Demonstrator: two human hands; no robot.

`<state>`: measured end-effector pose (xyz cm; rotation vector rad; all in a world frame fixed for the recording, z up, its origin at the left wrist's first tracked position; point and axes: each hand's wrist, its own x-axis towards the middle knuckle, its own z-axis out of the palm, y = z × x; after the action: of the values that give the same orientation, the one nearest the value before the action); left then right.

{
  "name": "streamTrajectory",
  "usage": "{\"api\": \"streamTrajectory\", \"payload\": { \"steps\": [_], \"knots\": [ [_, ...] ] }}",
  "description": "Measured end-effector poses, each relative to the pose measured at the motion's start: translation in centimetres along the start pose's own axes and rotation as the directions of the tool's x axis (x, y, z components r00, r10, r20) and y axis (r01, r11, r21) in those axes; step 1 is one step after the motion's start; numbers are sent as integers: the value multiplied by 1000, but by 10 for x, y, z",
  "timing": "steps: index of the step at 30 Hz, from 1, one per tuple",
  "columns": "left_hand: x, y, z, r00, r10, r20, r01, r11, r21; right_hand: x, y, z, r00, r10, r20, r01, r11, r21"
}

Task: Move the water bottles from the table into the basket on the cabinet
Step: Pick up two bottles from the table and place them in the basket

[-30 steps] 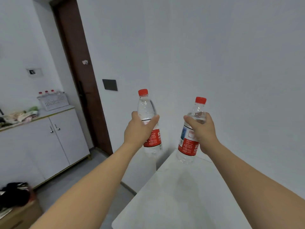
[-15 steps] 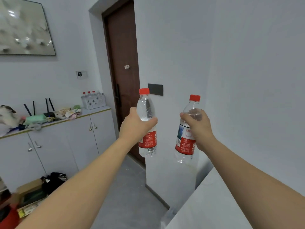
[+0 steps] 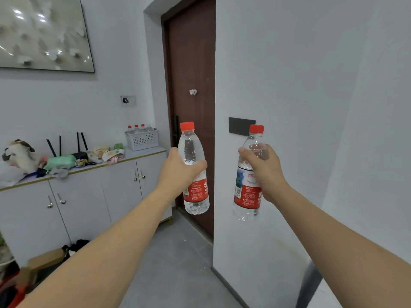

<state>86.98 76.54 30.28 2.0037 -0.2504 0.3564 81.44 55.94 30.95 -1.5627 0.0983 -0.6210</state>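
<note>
I hold two clear water bottles with red caps and red labels upright in front of me. My left hand grips the left bottle round its middle. My right hand grips the right bottle round its upper body. A white perforated basket stands at the right end of the grey cabinet, far ahead on the left. Three red-capped bottles stand inside it. Only a corner of the white table shows at the bottom right.
Clutter covers the cabinet top left of the basket: a router with antennas, a plush toy, cloths. A brown door lies ahead beside a white wall corner. A box and bags sit on the grey floor at left.
My view has swung left, away from the table. The cabinet and basket have shifted toward the centre and look closer. Both hands keep their bottles raised.
</note>
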Motion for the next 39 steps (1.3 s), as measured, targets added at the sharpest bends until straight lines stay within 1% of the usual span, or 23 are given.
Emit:
{"api": "streamTrajectory", "payload": {
  "steps": [4,6,10,12,15,19,24,33,39],
  "knots": [
    [64,-27,-3,1000,9,11,-10,998,59,58,26,47,1000,6,-2,-6,1000,-4],
    [95,-35,-8,1000,-11,15,10,996,83,85,35,69,1000,2,17,-2,1000,-23],
    [151,-54,-20,1000,-22,-9,23,995,97,130,50,109,998,-23,62,26,999,-41],
    [175,-64,-25,1000,-27,-17,28,995,97,147,58,125,997,-13,73,16,999,-36],
    [205,-73,-33,999,-34,-35,37,995,88,169,67,146,997,14,81,-13,1000,-17],
    [240,-80,-44,998,-20,-62,26,995,95,198,70,176,995,-1,97,1,1000,-5],
    [284,-100,-57,998,-24,-64,30,994,105,233,79,218,992,0,125,-3,1000,19],
    [391,-170,-81,999,-28,-30,30,996,83,318,117,323,986,-33,166,34,999,-3],
    [479,-221,-108,999,-49,-18,50,997,63,389,127,410,978,-50,201,43,998,37]
  ]
}}
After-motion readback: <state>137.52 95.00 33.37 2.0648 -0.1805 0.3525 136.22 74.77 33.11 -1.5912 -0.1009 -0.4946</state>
